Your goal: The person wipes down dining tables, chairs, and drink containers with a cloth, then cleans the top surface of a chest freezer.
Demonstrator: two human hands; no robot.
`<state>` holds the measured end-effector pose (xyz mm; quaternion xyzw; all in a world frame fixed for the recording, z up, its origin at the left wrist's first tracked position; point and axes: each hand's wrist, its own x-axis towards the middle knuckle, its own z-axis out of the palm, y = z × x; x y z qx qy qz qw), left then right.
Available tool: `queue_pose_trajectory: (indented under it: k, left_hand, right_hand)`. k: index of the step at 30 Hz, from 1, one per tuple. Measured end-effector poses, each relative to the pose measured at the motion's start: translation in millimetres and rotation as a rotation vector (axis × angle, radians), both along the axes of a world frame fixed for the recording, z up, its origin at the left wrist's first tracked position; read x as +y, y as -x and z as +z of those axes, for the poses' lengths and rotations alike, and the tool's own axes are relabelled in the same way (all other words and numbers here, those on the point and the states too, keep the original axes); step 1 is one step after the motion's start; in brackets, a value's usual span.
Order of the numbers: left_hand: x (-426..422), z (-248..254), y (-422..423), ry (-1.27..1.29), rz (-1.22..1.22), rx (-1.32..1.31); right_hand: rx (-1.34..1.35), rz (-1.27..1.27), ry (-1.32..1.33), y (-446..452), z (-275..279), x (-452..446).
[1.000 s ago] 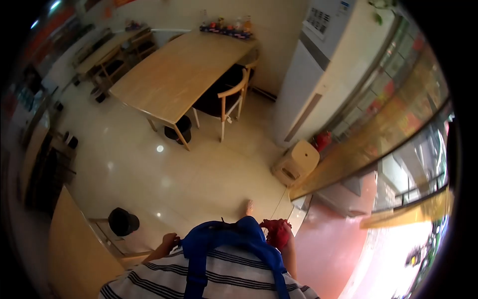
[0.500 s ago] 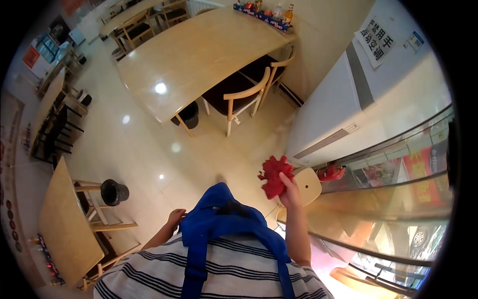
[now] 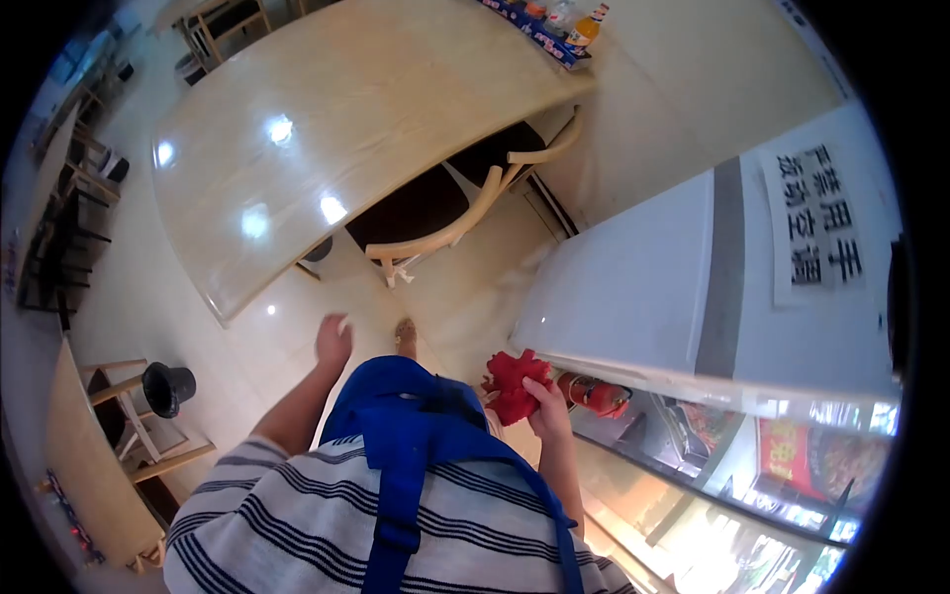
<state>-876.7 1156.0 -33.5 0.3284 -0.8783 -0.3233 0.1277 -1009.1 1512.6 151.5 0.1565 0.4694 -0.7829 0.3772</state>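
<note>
red cloth partly behind right hand

Two dark-seated chairs stand at a wooden table.

glossy wooden table, matt cloth

Your shirt is white with black stripes, your strap blue, your cloth red, the bin black.
</note>
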Motion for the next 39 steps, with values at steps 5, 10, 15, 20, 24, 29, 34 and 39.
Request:
queue_pose_trajectory:
  k: [5, 10, 15, 20, 24, 29, 34, 39]
  left_hand:
    - [19.6, 52.3, 190.5, 0.171, -0.339, -0.022]
    - [23.4, 36.6, 253.3, 0.083, -0.128, -0.426]
    - [41.2, 24.3, 229.3, 0.049, -0.169, -0.564]
    - [96.4, 34.7, 171.0, -0.034, -0.106, -0.483]
    - [140.9, 47.6, 129.9, -0.288, -0.036, -0.524]
    - [143.3, 72.6, 109.3, -0.147, 0.310, -0.229]
    - [147.0, 13.0, 101.6, -0.081, 1.116, -0.193]
    - [151.0, 11.3, 93.2, -0.113, 1.042, -0.029]
  right_hand:
    - [0.015, -0.025, -0.037, 89.3, -13.6, -25.4]
    - [-0.039, 0.135, -0.023, 164.4, -27.7, -79.7]
    - [-0.138, 0.469, -0.007, 257.6, -48.8, -117.0]
    - [-0.038, 0.814, -0.101, 327.9, -70.5, -196.6]
    - [0.064, 1.150, -0.162, 332.8, -130.2, -264.7]
    - [1.341, 1.351, -0.532, 309.1, -284.0, -299.8]
    - [1.735, 1.417, -0.240, 273.3, -378.9, -307.0]
    - [1.849, 1.209, -0.247, 222.2, -411.0, -372.1]
